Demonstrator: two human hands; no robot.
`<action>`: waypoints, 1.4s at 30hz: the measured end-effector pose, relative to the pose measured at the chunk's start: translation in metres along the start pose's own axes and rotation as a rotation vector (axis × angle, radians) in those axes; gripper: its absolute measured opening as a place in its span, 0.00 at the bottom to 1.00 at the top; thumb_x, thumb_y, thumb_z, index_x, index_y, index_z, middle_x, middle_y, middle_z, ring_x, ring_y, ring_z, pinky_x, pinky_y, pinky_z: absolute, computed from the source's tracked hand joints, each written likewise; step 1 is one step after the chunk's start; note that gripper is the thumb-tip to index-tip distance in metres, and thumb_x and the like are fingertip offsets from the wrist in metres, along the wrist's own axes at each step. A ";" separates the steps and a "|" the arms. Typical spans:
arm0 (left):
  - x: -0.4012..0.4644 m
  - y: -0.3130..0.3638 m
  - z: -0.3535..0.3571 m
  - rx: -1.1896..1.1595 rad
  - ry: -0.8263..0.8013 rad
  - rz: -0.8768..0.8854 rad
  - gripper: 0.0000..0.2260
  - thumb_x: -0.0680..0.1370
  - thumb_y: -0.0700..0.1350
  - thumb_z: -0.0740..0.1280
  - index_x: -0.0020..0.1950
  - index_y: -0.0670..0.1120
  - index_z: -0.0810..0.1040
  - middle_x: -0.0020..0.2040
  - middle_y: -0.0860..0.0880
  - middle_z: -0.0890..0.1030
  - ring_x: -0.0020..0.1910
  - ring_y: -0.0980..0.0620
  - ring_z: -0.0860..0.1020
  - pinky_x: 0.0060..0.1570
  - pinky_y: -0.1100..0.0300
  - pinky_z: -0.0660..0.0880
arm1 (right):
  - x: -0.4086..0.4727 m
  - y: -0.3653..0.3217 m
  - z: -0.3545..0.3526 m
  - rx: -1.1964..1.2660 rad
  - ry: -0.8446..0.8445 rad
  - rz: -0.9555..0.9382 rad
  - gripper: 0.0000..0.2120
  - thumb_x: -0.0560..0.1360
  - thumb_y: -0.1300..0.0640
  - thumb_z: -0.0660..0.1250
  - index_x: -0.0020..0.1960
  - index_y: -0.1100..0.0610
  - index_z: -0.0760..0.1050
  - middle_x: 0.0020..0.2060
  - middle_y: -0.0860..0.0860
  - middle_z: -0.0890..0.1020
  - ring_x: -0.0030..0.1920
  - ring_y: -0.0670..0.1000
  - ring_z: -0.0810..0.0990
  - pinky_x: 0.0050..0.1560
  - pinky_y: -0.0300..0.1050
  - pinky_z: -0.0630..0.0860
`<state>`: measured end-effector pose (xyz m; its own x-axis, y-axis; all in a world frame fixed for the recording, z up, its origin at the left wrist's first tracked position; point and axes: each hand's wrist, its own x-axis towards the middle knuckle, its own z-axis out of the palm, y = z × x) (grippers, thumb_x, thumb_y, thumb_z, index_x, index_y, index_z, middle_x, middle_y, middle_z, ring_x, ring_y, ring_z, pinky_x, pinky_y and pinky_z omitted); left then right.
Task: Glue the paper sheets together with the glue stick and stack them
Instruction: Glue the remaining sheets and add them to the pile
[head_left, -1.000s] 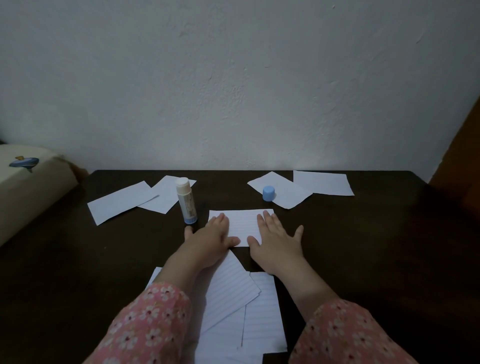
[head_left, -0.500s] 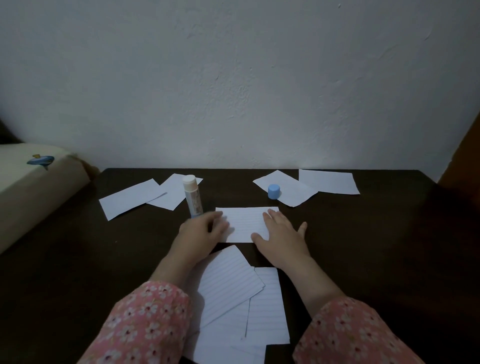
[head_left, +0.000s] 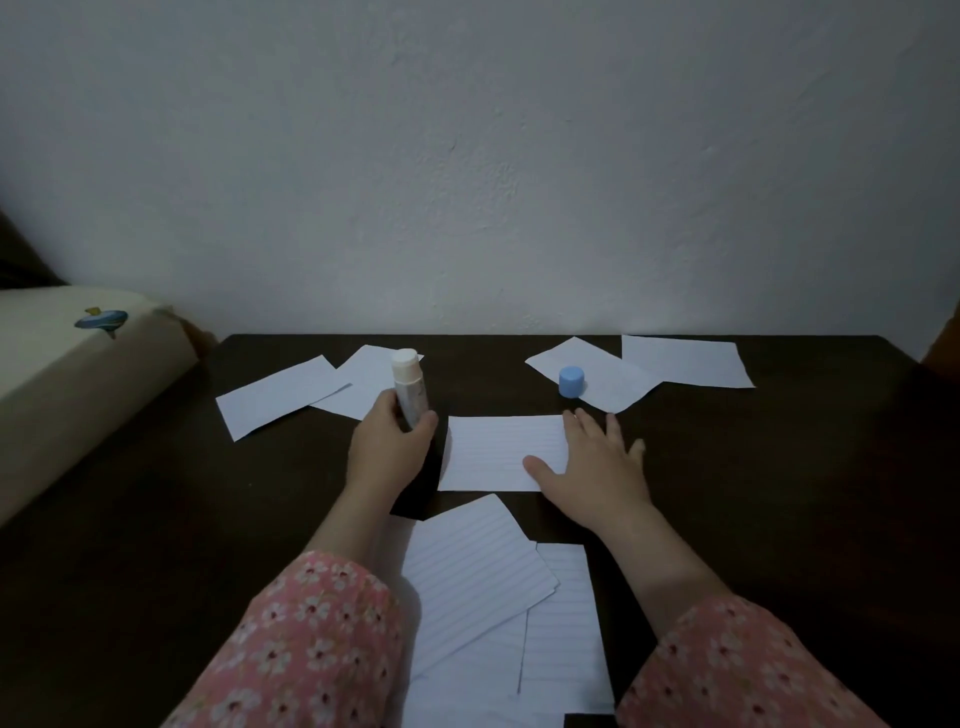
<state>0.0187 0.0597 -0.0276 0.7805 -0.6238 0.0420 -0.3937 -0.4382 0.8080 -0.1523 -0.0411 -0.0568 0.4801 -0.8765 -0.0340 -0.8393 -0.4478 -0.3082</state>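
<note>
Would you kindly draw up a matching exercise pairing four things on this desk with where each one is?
Things:
1. glue stick
2. blue cap
3. lined sheet
4. right hand

Places:
A. flat on the lined sheet's right edge
B. gripped in the left hand
C. standing on a far sheet
D. between the two hands

Pairs: 1-B, 2-C, 3-D, 4-A

I am wearing long pink sleeves (head_left: 311, 644) printed all over with small white flowers with dark red centres; both cuffs are sitting at my forearms, leaving my left hand (head_left: 387, 447) and right hand (head_left: 597, 462) bare.
</note>
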 end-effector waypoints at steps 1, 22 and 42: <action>0.000 0.001 -0.003 -0.008 -0.049 0.004 0.17 0.80 0.48 0.63 0.68 0.47 0.67 0.63 0.46 0.75 0.59 0.48 0.74 0.53 0.54 0.73 | 0.000 -0.001 -0.001 0.010 0.003 0.002 0.39 0.77 0.35 0.56 0.79 0.52 0.48 0.78 0.49 0.52 0.78 0.57 0.44 0.73 0.66 0.43; -0.045 -0.036 -0.073 0.540 -0.260 0.008 0.38 0.58 0.60 0.80 0.58 0.48 0.66 0.52 0.51 0.74 0.47 0.53 0.73 0.44 0.56 0.74 | -0.044 -0.024 -0.025 0.712 0.353 -0.099 0.20 0.78 0.57 0.65 0.70 0.50 0.70 0.62 0.51 0.75 0.60 0.51 0.74 0.60 0.47 0.74; -0.042 -0.064 -0.080 0.253 -0.198 0.009 0.35 0.58 0.56 0.81 0.57 0.53 0.66 0.55 0.51 0.76 0.53 0.50 0.74 0.48 0.54 0.75 | -0.081 -0.036 -0.019 0.018 -0.150 -0.247 0.25 0.77 0.43 0.63 0.73 0.43 0.64 0.74 0.42 0.61 0.73 0.47 0.57 0.71 0.53 0.55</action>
<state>0.0503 0.1656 -0.0345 0.6763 -0.7315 -0.0867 -0.5281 -0.5636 0.6352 -0.1652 0.0426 -0.0250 0.7027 -0.7051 -0.0953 -0.6885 -0.6400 -0.3410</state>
